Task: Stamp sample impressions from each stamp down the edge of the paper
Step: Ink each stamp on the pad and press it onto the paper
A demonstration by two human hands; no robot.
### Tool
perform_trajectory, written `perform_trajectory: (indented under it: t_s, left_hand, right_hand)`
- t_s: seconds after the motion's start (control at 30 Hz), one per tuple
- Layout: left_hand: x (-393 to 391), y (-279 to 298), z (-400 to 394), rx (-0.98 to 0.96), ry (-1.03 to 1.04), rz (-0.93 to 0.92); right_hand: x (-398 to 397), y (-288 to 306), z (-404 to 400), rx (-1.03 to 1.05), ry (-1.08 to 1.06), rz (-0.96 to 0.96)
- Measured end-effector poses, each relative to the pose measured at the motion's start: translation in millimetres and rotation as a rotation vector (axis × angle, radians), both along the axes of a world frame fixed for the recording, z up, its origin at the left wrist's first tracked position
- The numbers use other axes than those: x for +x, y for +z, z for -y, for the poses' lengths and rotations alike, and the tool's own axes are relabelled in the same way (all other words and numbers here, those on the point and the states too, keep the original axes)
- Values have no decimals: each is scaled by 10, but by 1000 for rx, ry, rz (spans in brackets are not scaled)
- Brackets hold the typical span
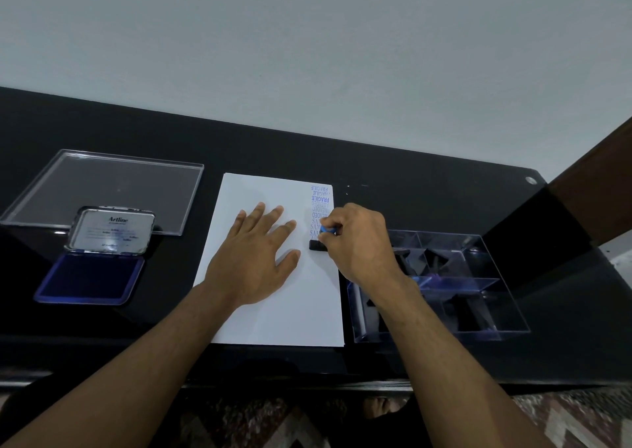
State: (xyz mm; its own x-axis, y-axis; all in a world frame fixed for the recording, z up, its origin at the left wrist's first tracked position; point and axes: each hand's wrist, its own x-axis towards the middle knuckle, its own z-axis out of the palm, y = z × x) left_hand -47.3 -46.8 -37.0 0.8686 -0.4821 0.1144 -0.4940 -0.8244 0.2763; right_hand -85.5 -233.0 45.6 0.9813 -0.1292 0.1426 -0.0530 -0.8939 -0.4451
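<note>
The black desk carries everything, and at its middle lies the white paper, long axis running near to far. Left of it sit a clear lid and, nearer, an open ink pad with its lid raised. Just right of the paper stands a clear compartment tray holding dark shapes, probably more stamps, though they are too dim to tell.

The left hand lies flat on the paper's middle, fingers spread and straight, pinning the sheet. The right hand is beside it over the paper's right edge, fingers curled round the stamp, pinching its blue grip.

The stamp's black base lies crosswise on the paper, long axis left to right, directly beneath the right hand's fingers and just right of the left hand's thumb. It sits immediately nearer than the column of blue impressions running down the right edge, so the next clear spot lies nearer still along that edge, best reached by the right hand.
</note>
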Motion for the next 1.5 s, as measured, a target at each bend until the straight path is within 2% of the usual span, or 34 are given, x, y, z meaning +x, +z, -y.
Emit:
perform_trajectory:
  t_s: [0.67,0.77,0.87,0.93,1.03,1.3,1.5]
  left_hand:
    - [-5,-10,-6,-18,-4,16]
    - [-15,5,-13,-27,-9,14]
    - [-33,16,-17,-32,-13,14]
    - [-35,17,-15,-34,-13,16]
    - [-32,22,-9,-34,-13,14]
    - [-31,25,-16,-36,-13,8]
    - [-30,34,-11,-33,-12,6]
  right_hand:
    - [20,6,-3,13,-5,7]
    - [-27,48,57,161,-59,159]
    - [-91,89,120,502,-252,283]
    - [-122,116,138,710,-360,299]
    - [-139,136,139,882,-445,294]
    - [-155,128,119,1038,-509,291]
    - [-150,92,104,1038,-517,297]
